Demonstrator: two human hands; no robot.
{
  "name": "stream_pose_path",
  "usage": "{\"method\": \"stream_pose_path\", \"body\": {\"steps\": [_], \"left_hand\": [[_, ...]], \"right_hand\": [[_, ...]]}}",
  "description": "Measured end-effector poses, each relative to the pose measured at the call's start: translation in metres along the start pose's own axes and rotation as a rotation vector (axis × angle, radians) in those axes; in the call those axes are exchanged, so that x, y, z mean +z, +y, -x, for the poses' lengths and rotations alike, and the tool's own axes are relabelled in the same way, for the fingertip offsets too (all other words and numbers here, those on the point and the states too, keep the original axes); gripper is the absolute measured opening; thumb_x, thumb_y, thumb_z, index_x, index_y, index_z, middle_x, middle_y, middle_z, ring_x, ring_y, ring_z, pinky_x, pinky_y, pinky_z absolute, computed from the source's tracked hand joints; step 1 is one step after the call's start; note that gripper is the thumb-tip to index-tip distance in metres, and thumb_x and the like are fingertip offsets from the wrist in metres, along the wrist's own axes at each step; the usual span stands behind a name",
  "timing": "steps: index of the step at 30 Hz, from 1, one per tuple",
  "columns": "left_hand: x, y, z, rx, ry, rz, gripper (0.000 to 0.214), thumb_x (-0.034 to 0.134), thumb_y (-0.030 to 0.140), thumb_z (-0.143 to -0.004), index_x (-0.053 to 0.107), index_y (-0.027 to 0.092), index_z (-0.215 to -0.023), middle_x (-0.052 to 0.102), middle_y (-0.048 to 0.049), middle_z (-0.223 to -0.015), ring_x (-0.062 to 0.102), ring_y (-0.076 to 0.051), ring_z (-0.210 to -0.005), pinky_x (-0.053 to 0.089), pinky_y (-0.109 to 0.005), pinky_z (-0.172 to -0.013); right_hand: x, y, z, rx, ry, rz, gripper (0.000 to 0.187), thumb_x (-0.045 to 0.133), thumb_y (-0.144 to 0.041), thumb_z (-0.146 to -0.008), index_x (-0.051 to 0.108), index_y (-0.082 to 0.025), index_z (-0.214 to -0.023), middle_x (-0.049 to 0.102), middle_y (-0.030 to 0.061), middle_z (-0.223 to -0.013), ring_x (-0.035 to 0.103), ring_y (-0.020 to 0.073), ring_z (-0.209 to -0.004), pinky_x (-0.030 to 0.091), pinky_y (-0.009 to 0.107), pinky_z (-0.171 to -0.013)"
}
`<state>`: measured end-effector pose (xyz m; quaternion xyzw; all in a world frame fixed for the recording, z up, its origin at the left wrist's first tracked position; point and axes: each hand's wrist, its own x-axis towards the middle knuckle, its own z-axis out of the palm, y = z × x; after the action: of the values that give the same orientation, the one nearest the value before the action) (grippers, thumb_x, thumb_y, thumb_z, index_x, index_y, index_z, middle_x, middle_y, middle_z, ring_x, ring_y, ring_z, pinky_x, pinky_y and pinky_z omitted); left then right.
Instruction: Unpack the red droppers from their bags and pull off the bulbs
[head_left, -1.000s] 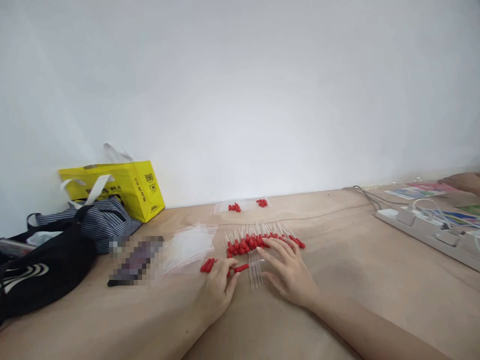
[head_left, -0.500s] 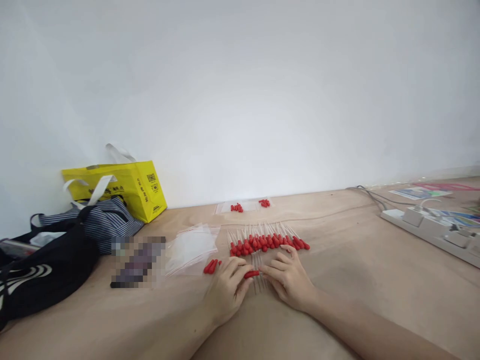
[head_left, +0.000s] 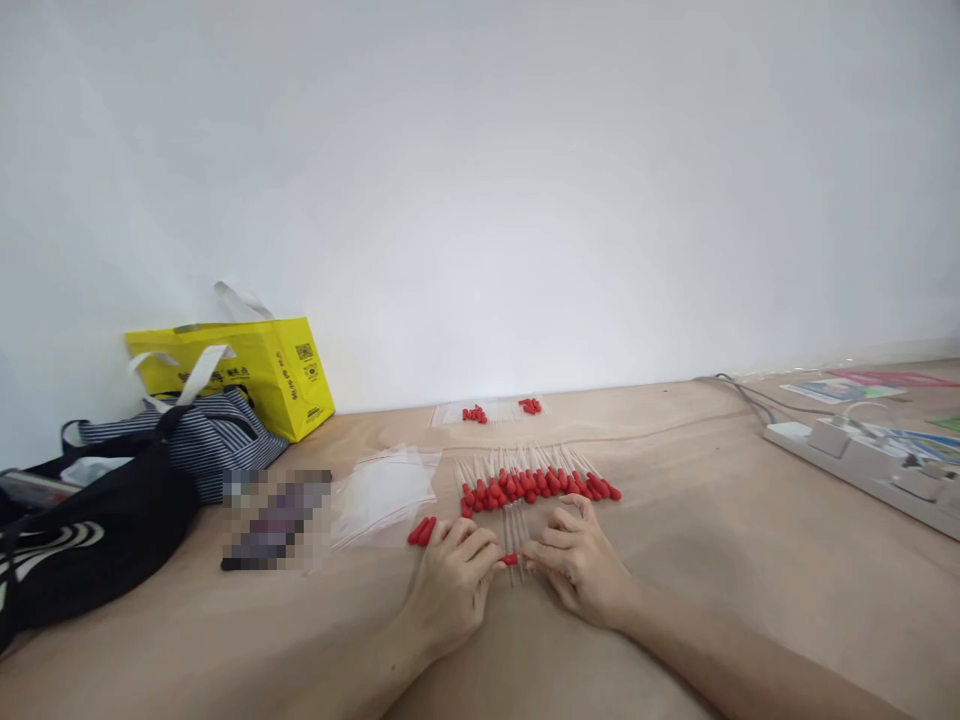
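A red rubber bulb [head_left: 510,560] lies crosswise between my two hands. My left hand [head_left: 455,575] is closed, pinching the bulb's left end between thumb and fingers. The curled fingertips of my right hand [head_left: 581,565] close on its right end; a glass tube inside the grip cannot be made out. Several thin glass tubes [head_left: 514,525] lie under and just beyond the fingertips. Past them is a fanned row of glass droppers [head_left: 525,485] with red bulbs toward me. Beside my left knuckles rest loose red bulbs [head_left: 421,531].
Left of the droppers are clear zip bags [head_left: 388,495] and a blurred-out phone-like object [head_left: 277,520]. A yellow bag [head_left: 300,380], a striped bag [head_left: 225,440] and a black bag [head_left: 97,550] stand farther left. Bagged droppers [head_left: 499,411] lie by the wall. A power strip [head_left: 862,455] sits right.
Both hands have shifted slightly toward me with the red bulb. Less of the bulb shows between the fingertips now. The row of droppers has stayed in place.
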<state>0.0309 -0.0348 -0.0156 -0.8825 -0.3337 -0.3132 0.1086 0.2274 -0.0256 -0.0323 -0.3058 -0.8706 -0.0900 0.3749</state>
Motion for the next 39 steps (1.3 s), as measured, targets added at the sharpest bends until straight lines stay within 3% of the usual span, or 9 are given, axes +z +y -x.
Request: {"method": "stream_pose_path", "body": {"steps": [12, 16, 20, 25, 32, 35, 39], "left_hand": [[-0.007, -0.002, 0.001, 0.027, -0.084, -0.077, 0.019, 0.039, 0.013, -0.081, 0.054, 0.019, -0.071, 0.062, -0.0026, -0.077, 0.048, -0.018, -0.071, 0.032, -0.033, -0.062], [-0.014, -0.015, 0.012, -0.069, -0.034, -0.053, 0.02, 0.038, 0.013, -0.083, 0.055, 0.02, -0.075, 0.061, -0.0029, -0.08, 0.051, -0.017, -0.074, 0.039, -0.032, -0.066], [-0.019, -0.022, 0.016, -0.141, 0.067, 0.04, 0.019, 0.039, 0.019, -0.085, 0.057, 0.02, -0.088, 0.058, -0.0037, -0.083, 0.055, -0.015, -0.078, 0.045, -0.028, -0.071], [-0.026, -0.038, 0.011, -0.416, 0.161, 0.07, 0.024, 0.037, 0.021, -0.082, 0.058, 0.018, -0.094, 0.056, -0.0046, -0.082, 0.058, -0.014, -0.072, 0.048, -0.026, -0.065], [-0.028, -0.051, 0.014, -0.615, 0.058, 0.125, 0.01, 0.046, 0.025, -0.074, 0.052, 0.018, -0.077, 0.057, 0.0013, -0.065, 0.053, -0.011, -0.053, 0.045, -0.023, -0.051], [-0.024, -0.048, 0.013, -0.639, 0.0, 0.117, 0.01, 0.05, 0.029, -0.072, 0.052, 0.019, -0.075, 0.059, 0.0015, -0.066, 0.055, -0.013, -0.058, 0.045, -0.024, -0.054], [-0.023, -0.05, 0.012, -0.646, 0.057, 0.077, 0.019, 0.049, 0.036, -0.074, 0.056, 0.02, -0.081, 0.063, -0.0027, -0.077, 0.058, -0.018, -0.072, 0.046, -0.029, -0.063]], "right_hand": [[-0.009, -0.005, -0.001, 0.03, -0.057, -0.005, 0.018, 0.044, -0.017, -0.081, 0.06, -0.022, -0.075, 0.052, -0.001, -0.054, 0.043, 0.015, -0.067, 0.028, 0.039, -0.082], [-0.011, 0.003, 0.007, 0.129, -0.044, 0.014, 0.02, 0.042, -0.017, -0.083, 0.061, -0.022, -0.08, 0.055, 0.0002, -0.059, 0.045, 0.015, -0.067, 0.031, 0.037, -0.08], [-0.005, 0.011, 0.014, 0.23, -0.076, 0.012, 0.027, 0.037, -0.013, -0.084, 0.058, -0.021, -0.1, 0.056, 0.0033, -0.073, 0.048, 0.0159, -0.069, 0.036, 0.032, -0.069], [0.004, 0.015, 0.012, 0.342, -0.036, -0.114, 0.042, 0.032, -0.002, -0.079, 0.047, -0.018, -0.116, 0.053, 0.0072, -0.087, 0.053, 0.016, -0.077, 0.043, 0.027, -0.067], [0.016, 0.014, 0.01, 0.398, 0.027, -0.136, 0.023, 0.033, 0.0, -0.073, 0.047, -0.018, -0.077, 0.051, 0.0035, -0.076, 0.051, 0.0148, -0.066, 0.043, 0.027, -0.061], [0.019, 0.012, 0.007, 0.395, 0.037, -0.125, 0.021, 0.033, -0.001, -0.075, 0.045, -0.019, -0.073, 0.051, 0.0041, -0.076, 0.051, 0.0146, -0.066, 0.044, 0.027, -0.061], [0.016, 0.007, 0.003, 0.349, 0.016, -0.185, 0.017, 0.037, -0.006, -0.08, 0.049, -0.018, -0.075, 0.051, 0.0049, -0.081, 0.053, 0.0147, -0.071, 0.045, 0.027, -0.064]]}}
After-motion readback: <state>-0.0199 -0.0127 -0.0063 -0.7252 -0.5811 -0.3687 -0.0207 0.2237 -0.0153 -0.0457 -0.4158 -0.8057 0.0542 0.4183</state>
